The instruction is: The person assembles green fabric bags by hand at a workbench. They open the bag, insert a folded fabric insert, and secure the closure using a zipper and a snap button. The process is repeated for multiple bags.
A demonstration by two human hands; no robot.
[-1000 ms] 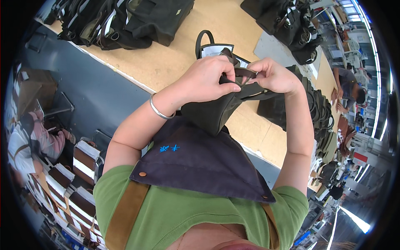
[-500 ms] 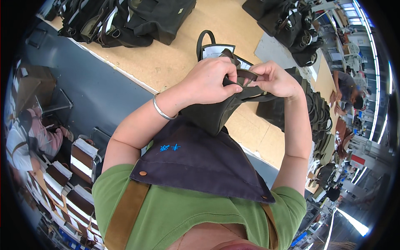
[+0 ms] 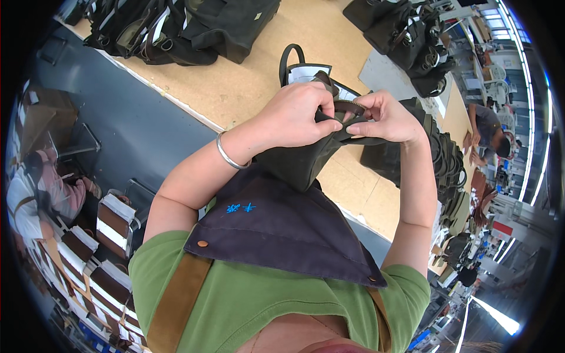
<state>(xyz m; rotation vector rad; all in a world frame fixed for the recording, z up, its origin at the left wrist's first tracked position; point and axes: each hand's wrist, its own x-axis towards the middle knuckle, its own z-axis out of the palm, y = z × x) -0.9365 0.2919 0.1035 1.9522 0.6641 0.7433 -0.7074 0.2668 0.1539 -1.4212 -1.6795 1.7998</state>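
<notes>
A dark olive fabric bag (image 3: pixel 298 160) is held up between my hands at the near edge of the table. My left hand (image 3: pixel 303 115) pinches the bag's top edge, thumb against fingers. Close beside it, my right hand (image 3: pixel 388 117) grips the same rim next to a curved brown zipper strip (image 3: pixel 351 108) with metal teeth. White paper or lining shows in the bag's opening, and a dark looped handle (image 3: pixel 292 54) stands behind it. The fingertips of both hands partly hide the pinched fabric.
The bag is over a light wooden table (image 3: pixel 235 88). Dark bags (image 3: pixel 229 29) lie at the far left, more bags (image 3: pixel 406 41) at the far right. Olive pieces (image 3: pixel 450 153) are stacked to the right. A co-worker (image 3: pixel 491 129) leans over the table farther right; another person (image 3: pixel 26 200) is at left.
My right thumb has moved left and down onto the bag's rim, closer to my left thumb. My left hand stays nearly in place on the bag.
</notes>
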